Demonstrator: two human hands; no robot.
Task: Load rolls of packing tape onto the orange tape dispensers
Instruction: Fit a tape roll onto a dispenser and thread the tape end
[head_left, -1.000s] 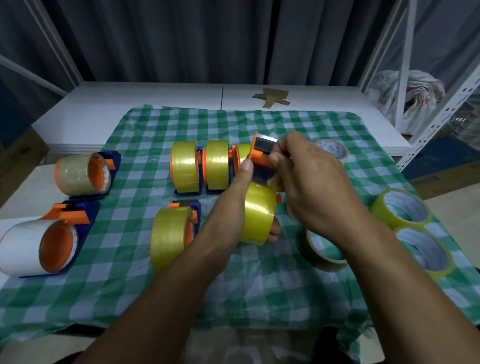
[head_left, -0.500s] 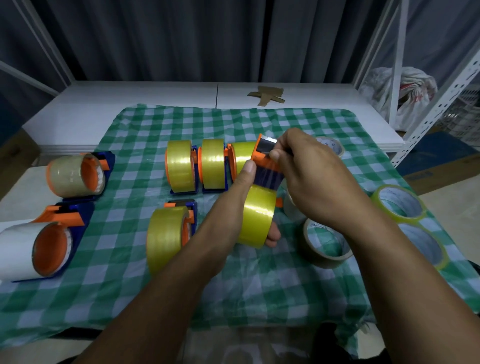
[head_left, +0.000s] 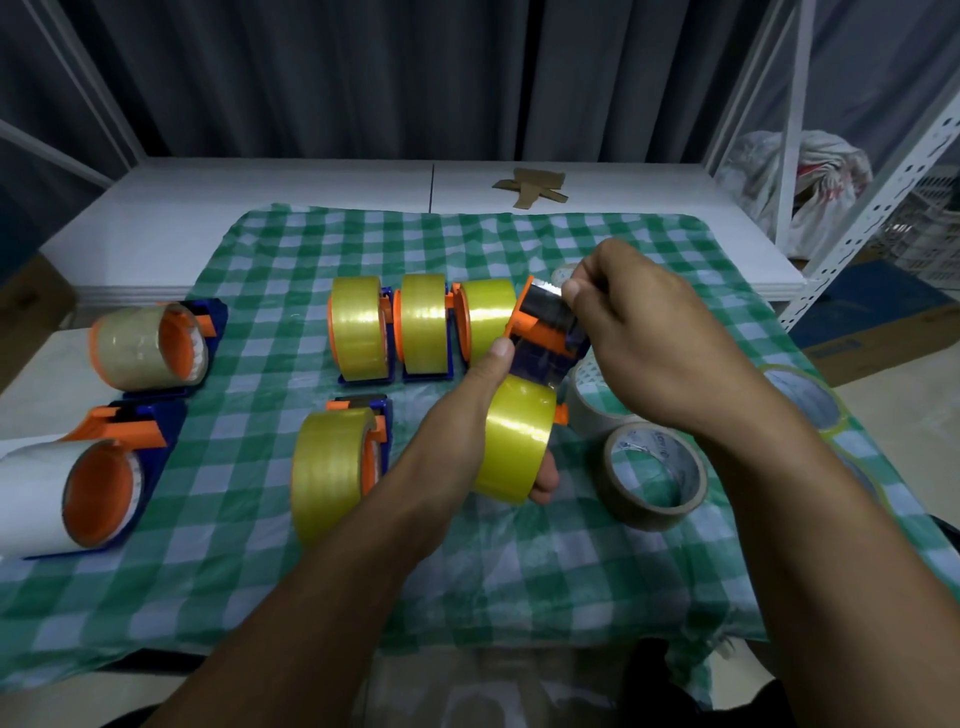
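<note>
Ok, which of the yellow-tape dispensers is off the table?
The dispenser held by the left hand and right hand; the others stand on the checked cloth.

We see the left hand (head_left: 467, 415) and the right hand (head_left: 639, 332), both bare. The left forearm (head_left: 322, 582) and the right forearm (head_left: 831, 519) are uncovered as far as our view shows them. The left thumb (head_left: 496, 358) has a short, trimmed nail.

White table (head_left: 260, 197): checked cloth (head_left: 270, 312) spread on top (cardboard scrap (head_left: 532, 187) behind).

Storeroom: slotted metal shelving (head_left: 878, 208), stuffed sack (head_left: 800, 182), dark curtain (head_left: 389, 78).
</note>
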